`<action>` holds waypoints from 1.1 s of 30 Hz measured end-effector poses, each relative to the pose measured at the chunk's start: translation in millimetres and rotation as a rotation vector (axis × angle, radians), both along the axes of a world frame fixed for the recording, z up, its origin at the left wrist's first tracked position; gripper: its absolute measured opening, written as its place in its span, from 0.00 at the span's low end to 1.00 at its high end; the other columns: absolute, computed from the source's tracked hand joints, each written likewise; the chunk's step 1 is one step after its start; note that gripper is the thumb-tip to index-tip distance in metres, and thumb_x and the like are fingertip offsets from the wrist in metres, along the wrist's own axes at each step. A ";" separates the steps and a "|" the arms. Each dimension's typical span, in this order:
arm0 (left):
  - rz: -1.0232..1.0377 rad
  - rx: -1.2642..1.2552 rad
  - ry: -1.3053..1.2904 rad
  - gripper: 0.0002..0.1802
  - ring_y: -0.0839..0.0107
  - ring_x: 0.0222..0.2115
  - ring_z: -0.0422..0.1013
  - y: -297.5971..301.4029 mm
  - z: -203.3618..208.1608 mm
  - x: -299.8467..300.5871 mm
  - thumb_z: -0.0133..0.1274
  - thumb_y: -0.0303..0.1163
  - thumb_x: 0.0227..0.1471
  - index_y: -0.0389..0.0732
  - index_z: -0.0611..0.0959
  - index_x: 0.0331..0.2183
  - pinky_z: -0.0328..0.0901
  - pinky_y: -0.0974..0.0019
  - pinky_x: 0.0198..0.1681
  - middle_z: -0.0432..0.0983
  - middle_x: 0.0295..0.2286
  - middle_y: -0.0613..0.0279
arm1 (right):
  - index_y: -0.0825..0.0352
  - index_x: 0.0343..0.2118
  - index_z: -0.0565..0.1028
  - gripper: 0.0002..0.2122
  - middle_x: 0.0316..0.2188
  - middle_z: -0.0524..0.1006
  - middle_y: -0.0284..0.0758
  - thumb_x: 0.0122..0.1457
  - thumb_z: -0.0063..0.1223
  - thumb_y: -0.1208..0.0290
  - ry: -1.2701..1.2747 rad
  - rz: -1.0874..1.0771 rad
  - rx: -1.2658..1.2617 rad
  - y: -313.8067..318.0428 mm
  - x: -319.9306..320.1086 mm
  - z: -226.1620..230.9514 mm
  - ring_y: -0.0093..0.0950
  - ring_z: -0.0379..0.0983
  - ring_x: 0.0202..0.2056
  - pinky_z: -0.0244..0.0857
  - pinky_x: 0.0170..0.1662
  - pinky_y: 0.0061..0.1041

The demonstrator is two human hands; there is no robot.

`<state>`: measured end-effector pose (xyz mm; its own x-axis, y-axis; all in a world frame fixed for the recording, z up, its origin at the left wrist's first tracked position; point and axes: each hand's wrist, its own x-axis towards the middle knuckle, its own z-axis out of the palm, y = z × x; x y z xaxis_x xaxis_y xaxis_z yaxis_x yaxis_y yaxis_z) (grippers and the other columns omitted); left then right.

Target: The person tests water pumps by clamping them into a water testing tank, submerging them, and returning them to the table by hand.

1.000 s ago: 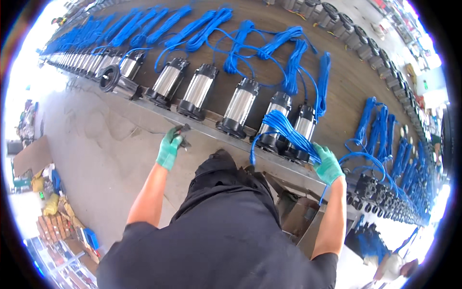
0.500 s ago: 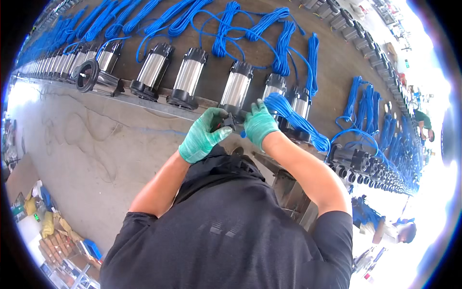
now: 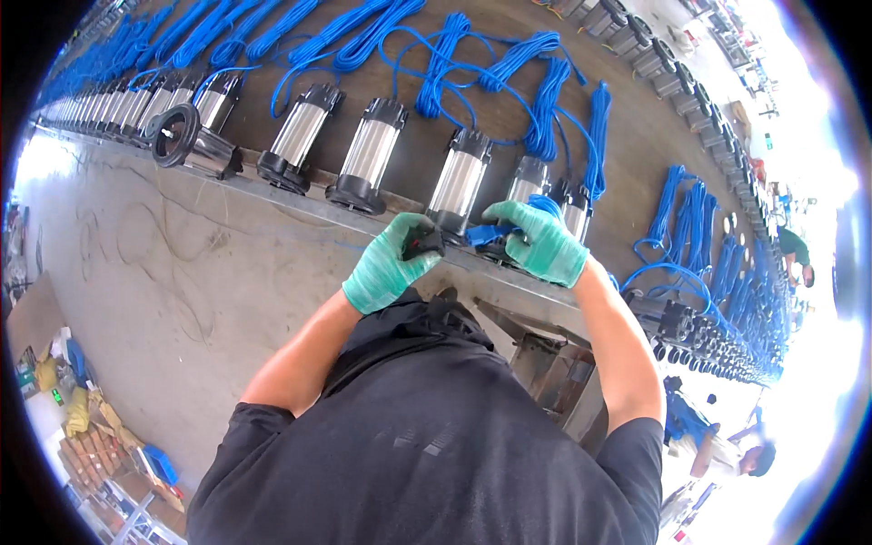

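Observation:
My left hand [image 3: 386, 270], in a green glove, is closed round a small black part [image 3: 431, 242] with a bit of red on it. My gloved right hand [image 3: 549, 247] grips a blue plug [image 3: 487, 235], its end pointing left toward the black part; the two are apart. A coil of blue cable [image 3: 547, 206] shows just behind the right fingers. Straight beyond my hands, a steel motor cylinder [image 3: 460, 182] with black ends stands at the bench edge [image 3: 536, 286]. Another steel cylinder [image 3: 529, 180] is partly hidden by my right hand.
Several more steel cylinders [image 3: 371, 154] line the bench to the left, one tipped with a black ring [image 3: 174, 134]. Tied blue cable bundles [image 3: 545, 109] lie behind them. Past the bench's right side, people [image 3: 718, 436] stand. Cardboard boxes [image 3: 86, 459] lie at the lower left.
My right hand has turned and now grips the blue plug, previously bare-fingered near the cylinder. The blue coil has shifted behind that hand. My left hand still keeps the black part.

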<state>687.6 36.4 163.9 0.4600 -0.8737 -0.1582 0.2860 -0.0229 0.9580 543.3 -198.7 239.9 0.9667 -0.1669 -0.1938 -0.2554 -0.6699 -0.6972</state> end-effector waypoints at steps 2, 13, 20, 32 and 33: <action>-0.025 0.018 -0.084 0.26 0.77 0.43 0.70 -7.5 7.6 -4.0 0.63 0.22 0.52 0.40 0.73 0.51 0.67 0.69 0.50 0.75 0.41 0.66 | 0.62 0.48 0.77 0.18 0.36 0.73 0.35 0.54 0.55 0.82 -0.030 0.046 0.027 3.0 -3.7 10.2 0.31 0.73 0.33 0.68 0.37 0.29; -0.059 0.115 -0.599 0.26 0.67 0.36 0.78 -40.9 33.9 -8.9 0.66 0.26 0.48 0.38 0.76 0.49 0.72 0.64 0.44 0.81 0.37 0.53 | 0.60 0.50 0.78 0.19 0.36 0.74 0.36 0.54 0.65 0.73 -0.231 0.023 0.019 -2.2 -17.1 -1.2 0.38 0.74 0.36 0.69 0.38 0.34; -0.192 0.034 -0.636 0.22 0.66 0.34 0.78 -49.2 31.5 1.0 0.67 0.29 0.48 0.36 0.79 0.45 0.72 0.63 0.41 0.81 0.34 0.52 | 0.66 0.43 0.80 0.16 0.33 0.80 0.40 0.51 0.68 0.73 -0.262 0.036 -0.017 1.8 -17.6 -8.3 0.41 0.78 0.35 0.71 0.37 0.34; -0.225 0.136 -0.596 0.26 0.66 0.40 0.76 -84.3 25.1 31.2 0.54 0.26 0.53 0.39 0.71 0.55 0.72 0.64 0.43 0.78 0.42 0.50 | 0.67 0.48 0.74 0.21 0.40 0.76 0.45 0.51 0.63 0.69 -0.434 -0.376 -0.289 23.8 -10.0 -28.3 0.46 0.74 0.41 0.70 0.44 0.42; -0.210 0.139 -0.435 0.28 0.70 0.37 0.76 -85.8 26.2 30.5 0.56 0.26 0.52 0.40 0.71 0.56 0.72 0.66 0.41 0.78 0.40 0.51 | 0.67 0.48 0.75 0.20 0.41 0.75 0.45 0.50 0.62 0.72 -0.504 -0.493 -0.292 34.4 -16.2 -24.9 0.45 0.74 0.43 0.70 0.45 0.42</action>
